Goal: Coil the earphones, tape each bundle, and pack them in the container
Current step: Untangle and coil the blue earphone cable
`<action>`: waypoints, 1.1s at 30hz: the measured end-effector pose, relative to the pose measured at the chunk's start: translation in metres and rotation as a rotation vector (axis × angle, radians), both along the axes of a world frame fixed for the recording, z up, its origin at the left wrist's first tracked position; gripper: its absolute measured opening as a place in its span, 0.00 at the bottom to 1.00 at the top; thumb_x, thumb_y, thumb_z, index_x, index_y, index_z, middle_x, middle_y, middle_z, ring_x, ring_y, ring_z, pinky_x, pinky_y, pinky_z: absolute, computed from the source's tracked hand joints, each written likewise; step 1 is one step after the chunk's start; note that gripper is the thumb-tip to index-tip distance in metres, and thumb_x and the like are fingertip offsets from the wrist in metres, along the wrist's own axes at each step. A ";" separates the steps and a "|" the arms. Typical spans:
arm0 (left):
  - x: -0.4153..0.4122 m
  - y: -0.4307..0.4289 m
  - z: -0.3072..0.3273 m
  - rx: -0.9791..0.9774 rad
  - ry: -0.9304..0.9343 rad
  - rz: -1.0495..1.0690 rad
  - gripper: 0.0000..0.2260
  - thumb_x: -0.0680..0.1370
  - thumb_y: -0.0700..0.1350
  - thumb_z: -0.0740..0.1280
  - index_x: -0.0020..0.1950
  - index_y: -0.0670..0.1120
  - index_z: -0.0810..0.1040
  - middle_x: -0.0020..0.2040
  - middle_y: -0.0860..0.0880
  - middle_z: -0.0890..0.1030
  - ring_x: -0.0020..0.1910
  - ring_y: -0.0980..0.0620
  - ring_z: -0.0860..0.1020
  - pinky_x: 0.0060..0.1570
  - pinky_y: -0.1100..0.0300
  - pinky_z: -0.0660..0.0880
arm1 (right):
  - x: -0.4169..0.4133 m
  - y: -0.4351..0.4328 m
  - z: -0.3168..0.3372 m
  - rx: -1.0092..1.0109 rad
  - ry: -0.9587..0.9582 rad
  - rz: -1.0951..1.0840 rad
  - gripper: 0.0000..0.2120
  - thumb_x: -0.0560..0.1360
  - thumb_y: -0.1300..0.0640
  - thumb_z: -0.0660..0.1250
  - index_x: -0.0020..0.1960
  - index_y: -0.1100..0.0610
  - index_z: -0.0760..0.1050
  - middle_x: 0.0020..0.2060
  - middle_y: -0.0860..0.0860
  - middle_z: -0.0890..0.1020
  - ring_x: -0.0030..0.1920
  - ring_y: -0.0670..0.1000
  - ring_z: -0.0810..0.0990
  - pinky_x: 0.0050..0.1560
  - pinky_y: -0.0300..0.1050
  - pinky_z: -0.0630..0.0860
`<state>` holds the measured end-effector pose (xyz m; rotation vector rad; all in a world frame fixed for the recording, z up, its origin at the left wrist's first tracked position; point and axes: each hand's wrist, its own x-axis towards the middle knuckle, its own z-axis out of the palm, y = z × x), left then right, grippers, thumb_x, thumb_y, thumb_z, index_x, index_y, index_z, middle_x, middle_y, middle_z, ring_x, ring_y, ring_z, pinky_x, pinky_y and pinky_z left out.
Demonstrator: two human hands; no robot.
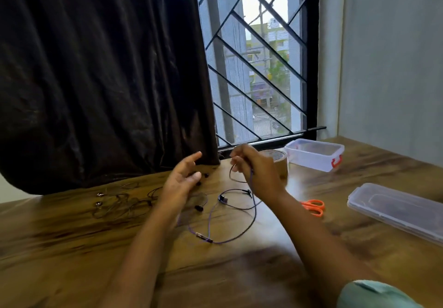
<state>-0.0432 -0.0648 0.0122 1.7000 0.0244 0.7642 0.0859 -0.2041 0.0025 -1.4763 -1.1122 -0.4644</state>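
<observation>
Two sets of earphones lie on the wooden table (72,247), and coiling has just begun on one of them. The right hand (257,175) is raised above the table's far middle. It pinches the purple earphones (202,236) with curled fingers, and one small loop of cord hangs from the fingertips. The left hand (182,183) hovers just left of it with its fingers spread and loose, holding nothing.

To do this step well, I judge that the left hand should take the slack close to the pinch and lay each turn the same size as the first loop. The right hand's fingers should trap every turn so that none springs open. The trailing cord needs to feed in straight and without kinks.

The purple cord is thin and limp. It sprawls in wide curves from the right hand toward the near side, with a small inline block at its nearest bend and dark earbuds lying among the curves. The second earphones (119,205), a dark tangle, sit to the left.

A tape roll (280,166) stands just behind the right hand. The clear container (309,161) with orange clips sits open at the far right. Its lid (395,209) lies apart at the right, and orange scissors (314,207) are between the lid and the right forearm.
</observation>
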 end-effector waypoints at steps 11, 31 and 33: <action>0.024 0.008 -0.025 0.275 0.030 0.128 0.11 0.80 0.41 0.61 0.38 0.45 0.76 0.26 0.58 0.73 0.28 0.61 0.68 0.31 0.65 0.64 | 0.002 0.004 0.010 0.495 0.875 0.470 0.12 0.81 0.66 0.52 0.42 0.59 0.70 0.25 0.52 0.77 0.26 0.49 0.76 0.30 0.38 0.76; 0.007 0.029 -0.024 0.632 0.005 0.553 0.06 0.80 0.43 0.62 0.43 0.50 0.74 0.31 0.54 0.72 0.29 0.57 0.71 0.28 0.67 0.66 | 0.030 -0.022 -0.019 -0.607 0.020 -0.826 0.14 0.73 0.65 0.62 0.56 0.57 0.79 0.66 0.55 0.73 0.62 0.65 0.67 0.58 0.51 0.70; 0.007 0.023 -0.024 0.677 -0.031 0.583 0.04 0.80 0.44 0.63 0.45 0.49 0.76 0.32 0.56 0.73 0.31 0.59 0.72 0.29 0.67 0.65 | 0.029 -0.025 -0.014 -0.454 0.001 -0.867 0.16 0.71 0.67 0.63 0.57 0.59 0.79 0.66 0.57 0.74 0.63 0.66 0.67 0.59 0.54 0.68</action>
